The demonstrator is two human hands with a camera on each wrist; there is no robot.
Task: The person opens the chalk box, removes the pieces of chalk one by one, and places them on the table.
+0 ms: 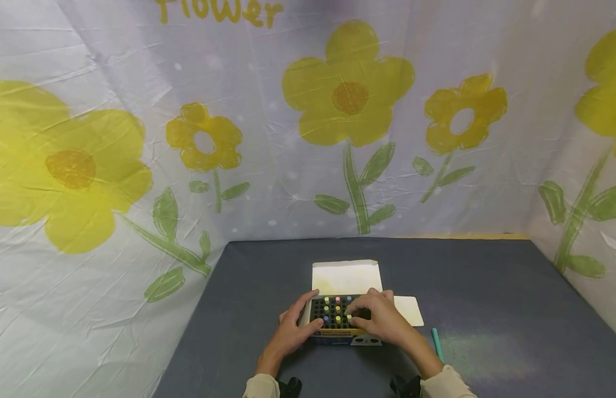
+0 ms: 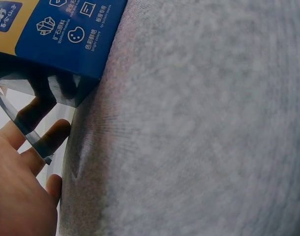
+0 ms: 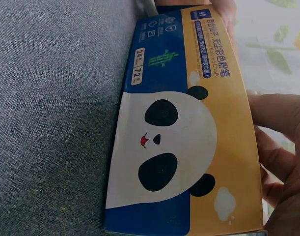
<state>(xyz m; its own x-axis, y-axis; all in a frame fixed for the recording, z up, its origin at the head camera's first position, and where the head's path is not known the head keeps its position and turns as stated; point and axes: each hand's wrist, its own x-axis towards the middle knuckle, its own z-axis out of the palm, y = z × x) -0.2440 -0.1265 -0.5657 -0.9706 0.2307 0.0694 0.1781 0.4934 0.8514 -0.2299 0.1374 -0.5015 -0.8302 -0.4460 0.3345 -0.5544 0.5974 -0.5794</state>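
Observation:
A chalk box lies on the table with its lid folded back. Its front, seen in the right wrist view, carries a panda face on blue and yellow. Inside is a dark holder with rows of holes; several coloured chalk sticks stand in it. My left hand holds the box at its left end, thumb by the front corner, fingers along the side. Above the right part of the holder, my right hand pinches a pale chalk stick in the front row between thumb and fingers.
A white side flap sticks out to the box's right. On the dark table a teal stick lies beside my right forearm. Behind the table hangs a white cloth printed with yellow flowers.

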